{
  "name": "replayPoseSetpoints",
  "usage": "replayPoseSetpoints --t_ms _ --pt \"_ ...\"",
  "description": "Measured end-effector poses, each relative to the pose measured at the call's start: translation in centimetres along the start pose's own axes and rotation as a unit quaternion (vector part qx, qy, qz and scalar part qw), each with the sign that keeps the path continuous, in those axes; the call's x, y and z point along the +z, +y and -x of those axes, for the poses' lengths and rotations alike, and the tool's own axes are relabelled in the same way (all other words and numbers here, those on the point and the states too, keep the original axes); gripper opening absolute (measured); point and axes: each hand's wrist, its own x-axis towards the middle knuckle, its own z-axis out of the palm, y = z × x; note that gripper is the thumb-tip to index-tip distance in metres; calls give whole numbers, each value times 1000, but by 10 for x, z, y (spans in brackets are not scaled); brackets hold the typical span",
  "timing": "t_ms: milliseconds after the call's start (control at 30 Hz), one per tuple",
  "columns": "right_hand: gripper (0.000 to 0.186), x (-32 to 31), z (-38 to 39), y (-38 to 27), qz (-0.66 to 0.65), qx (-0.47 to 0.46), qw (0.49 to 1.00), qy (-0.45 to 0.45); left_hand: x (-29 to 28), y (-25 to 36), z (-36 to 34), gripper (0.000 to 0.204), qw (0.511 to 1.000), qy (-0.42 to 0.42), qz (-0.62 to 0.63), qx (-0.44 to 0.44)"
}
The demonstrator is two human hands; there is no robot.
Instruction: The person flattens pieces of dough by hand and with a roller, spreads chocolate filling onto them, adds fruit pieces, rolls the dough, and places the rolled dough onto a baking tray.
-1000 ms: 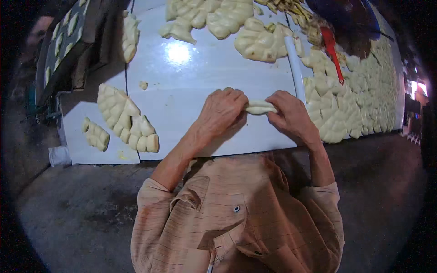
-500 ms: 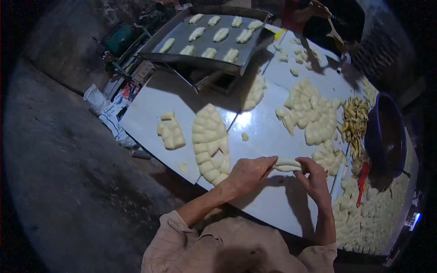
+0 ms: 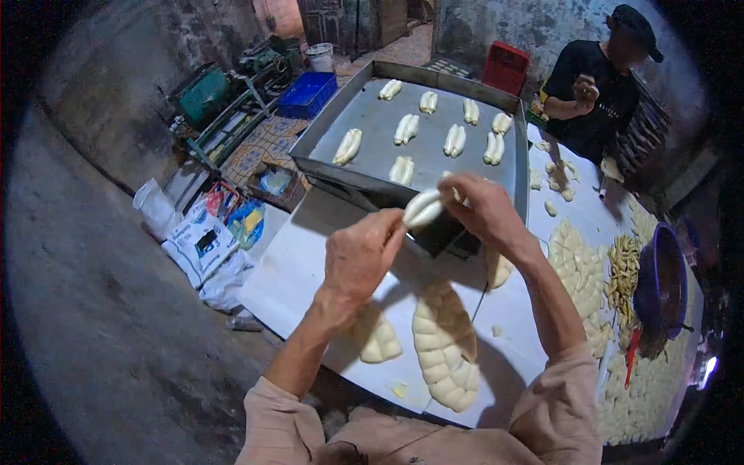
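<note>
- Spreading under both arms, the white table (image 3: 298, 263) carries dough at the near side and far right.
- Beyond it on the right, a person (image 3: 589, 101) in a dark top and cap has one hand raised.
- The metal tray (image 3: 372, 116) stands at the table's far side, with paired rolls (image 3: 406, 129) set apart on it.
- A purple basin (image 3: 657, 271) is over on the right, beside the yellowish strips (image 3: 622, 271).
- The scored slab (image 3: 443, 353) lies nearest the body, below the hands.
- The right hand (image 3: 488, 209) is partly curled, thumb and fingers drawn in on the dough's right end — the exact contact is hard to see.
- The left hand (image 3: 358, 260) is nearly closed, pinching the left end between thumb and fingers.
- Between them, the dough (image 3: 422, 209) — pale, two-stranded — is stretched out in front of the tray's near edge.
</note>
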Motion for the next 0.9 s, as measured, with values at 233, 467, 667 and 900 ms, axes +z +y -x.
replayPoseSetpoints --t_ms 233,467,667,900 --pt "28 26 -172 44 40 -65 996 36 1 -78 -114 30 996 8 -59 -60" --pt "37 45 -291 75 99 -36 994 -17 21 -124 -193 33 992 31 -62 -103" --pt "50 103 -324 117 202 -9 971 -125 54 -173 -209 31 981 -80 -105 -139" --pt "63 124 -330 137 157 135 973 -102 36 -188 -210 66 956 -155 -197 -152"
